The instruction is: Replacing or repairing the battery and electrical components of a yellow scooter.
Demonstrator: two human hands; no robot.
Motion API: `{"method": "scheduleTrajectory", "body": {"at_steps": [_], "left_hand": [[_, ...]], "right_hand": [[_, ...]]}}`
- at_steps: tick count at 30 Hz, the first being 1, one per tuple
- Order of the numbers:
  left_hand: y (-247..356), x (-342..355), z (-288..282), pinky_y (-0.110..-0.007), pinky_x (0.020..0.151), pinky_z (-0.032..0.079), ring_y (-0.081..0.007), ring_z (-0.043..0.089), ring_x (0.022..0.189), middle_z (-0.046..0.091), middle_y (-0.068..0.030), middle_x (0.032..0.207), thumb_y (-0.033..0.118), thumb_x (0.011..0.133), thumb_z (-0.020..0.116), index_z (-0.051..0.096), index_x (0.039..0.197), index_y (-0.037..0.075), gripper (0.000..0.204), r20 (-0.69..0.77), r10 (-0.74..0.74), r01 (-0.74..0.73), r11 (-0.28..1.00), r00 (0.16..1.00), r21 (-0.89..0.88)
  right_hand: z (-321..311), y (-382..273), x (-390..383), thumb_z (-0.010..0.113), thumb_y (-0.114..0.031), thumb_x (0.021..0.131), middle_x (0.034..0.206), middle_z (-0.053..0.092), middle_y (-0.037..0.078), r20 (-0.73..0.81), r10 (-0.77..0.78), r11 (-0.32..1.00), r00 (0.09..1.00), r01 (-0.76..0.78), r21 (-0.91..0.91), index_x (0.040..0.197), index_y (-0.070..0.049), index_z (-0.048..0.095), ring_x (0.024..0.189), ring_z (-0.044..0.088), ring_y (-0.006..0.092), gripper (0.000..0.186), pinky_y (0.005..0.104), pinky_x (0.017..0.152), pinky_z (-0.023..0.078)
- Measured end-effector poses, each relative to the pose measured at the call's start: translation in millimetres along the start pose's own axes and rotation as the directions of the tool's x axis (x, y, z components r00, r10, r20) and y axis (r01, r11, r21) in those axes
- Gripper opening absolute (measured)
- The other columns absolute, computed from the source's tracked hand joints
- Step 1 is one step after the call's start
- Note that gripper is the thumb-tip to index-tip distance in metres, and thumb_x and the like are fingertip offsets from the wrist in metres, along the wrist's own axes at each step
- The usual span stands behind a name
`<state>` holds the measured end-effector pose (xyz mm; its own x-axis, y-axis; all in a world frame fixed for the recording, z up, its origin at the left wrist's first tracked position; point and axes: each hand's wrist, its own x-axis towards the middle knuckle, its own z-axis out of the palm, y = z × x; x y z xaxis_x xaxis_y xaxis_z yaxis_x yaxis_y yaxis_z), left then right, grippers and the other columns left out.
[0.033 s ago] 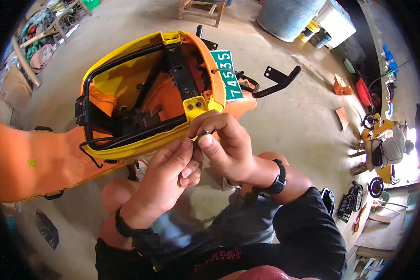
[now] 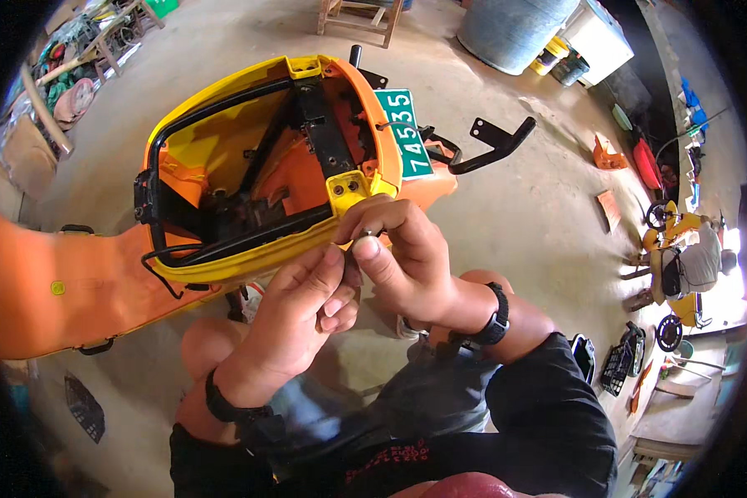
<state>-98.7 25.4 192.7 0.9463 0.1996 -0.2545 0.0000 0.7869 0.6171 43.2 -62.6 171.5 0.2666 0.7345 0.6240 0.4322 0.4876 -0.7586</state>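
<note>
My right hand (image 2: 400, 259) is closed in a pinch, with a small dark metal piece (image 2: 365, 236) between thumb and forefinger. Too little of the piece shows to tell its kind. My left hand (image 2: 307, 295) is closed too, its fingertips pressed together right beside that piece; what they grip, if anything, is hidden. Just beyond both hands lies the yellow and orange scooter body (image 2: 274, 270), its black frame (image 2: 224, 104) around an opening. Nearest to my fingertips is a yellow bracket (image 2: 346, 189) with two bolts in it. A green plate (image 2: 405, 133) hangs at the body's right end.
The scooter's orange front panel (image 2: 66, 286) stretches to the left. A black bar (image 2: 498, 149) sticks out on the right. Farther off stand a large blue-grey barrel (image 2: 510, 33) and a wooden stool (image 2: 361, 21). A person (image 2: 697, 261) is by a yellow scooter at the far right.
</note>
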Motion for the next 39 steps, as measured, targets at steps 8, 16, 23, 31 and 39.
{"method": "scheduleTrajectory", "body": {"at_steps": [8,16,23,31,39], "left_hand": [[-1.6,-0.4,-2.5,-0.021,0.053,0.031,-0.0051,0.034,0.055,0.039,0.0042,0.067,0.028,0.099,0.044,0.046,0.085,0.010,0.023,0.034,0.004,-0.004,1.000,0.999,0.009],[-2.7,1.1,-1.6,-0.021,0.054,0.031,-0.0053,0.034,0.055,0.039,0.0041,0.068,0.026,0.098,0.045,0.049,0.089,0.008,0.020,0.054,0.012,-0.012,1.000,0.998,0.001],[-4.9,1.6,-2.5,-0.022,0.054,0.031,-0.0057,0.035,0.055,0.040,0.0038,0.067,0.024,0.098,0.047,0.050,0.092,0.007,0.018,0.052,0.046,-0.045,0.999,0.998,-0.008],[-7.0,1.3,-3.9,-0.022,0.054,0.032,-0.0057,0.036,0.055,0.042,0.0028,0.068,0.019,0.097,0.050,0.049,0.098,0.006,0.013,0.086,0.091,-0.092,0.996,0.992,0.009],[-7.2,0.2,-4.2,-0.021,0.053,0.031,-0.0051,0.036,0.055,0.042,0.0036,0.068,0.020,0.096,0.051,0.050,0.097,0.007,0.013,0.078,0.109,-0.112,0.993,0.991,0.032]], "right_hand": [[3.7,-2.9,1.1,0.053,-0.012,0.094,0.090,0.062,0.012,-0.131,0.050,0.998,0.990,-0.043,0.052,0.095,-0.002,0.050,0.083,0.062,0.0221,0.011,0.0326,0.076,0.049],[0.5,-2.0,-2.6,0.049,-0.015,0.096,0.093,0.063,0.012,-0.125,0.046,0.999,0.991,-0.046,-0.001,0.099,-0.001,0.049,0.084,0.062,0.0215,0.014,0.0323,0.076,0.049],[-0.4,-2.4,-3.2,0.048,-0.016,0.096,0.093,0.063,0.011,-0.111,0.104,0.995,0.988,-0.102,0.022,0.101,-0.001,0.049,0.085,0.062,0.0196,0.016,0.0312,0.075,0.049],[-0.5,0.3,-5.1,0.052,-0.014,0.095,0.092,0.062,0.010,-0.114,0.111,0.993,0.987,-0.107,0.042,0.101,-0.001,0.049,0.085,0.062,0.0187,0.015,0.0304,0.075,0.049],[-0.8,0.5,-7.1,0.045,-0.014,0.097,0.101,0.055,0.011,-0.015,0.149,0.983,0.989,-0.147,0.114,0.109,-0.001,0.044,0.096,0.055,0.0158,0.018,0.0299,0.083,0.046]]}}
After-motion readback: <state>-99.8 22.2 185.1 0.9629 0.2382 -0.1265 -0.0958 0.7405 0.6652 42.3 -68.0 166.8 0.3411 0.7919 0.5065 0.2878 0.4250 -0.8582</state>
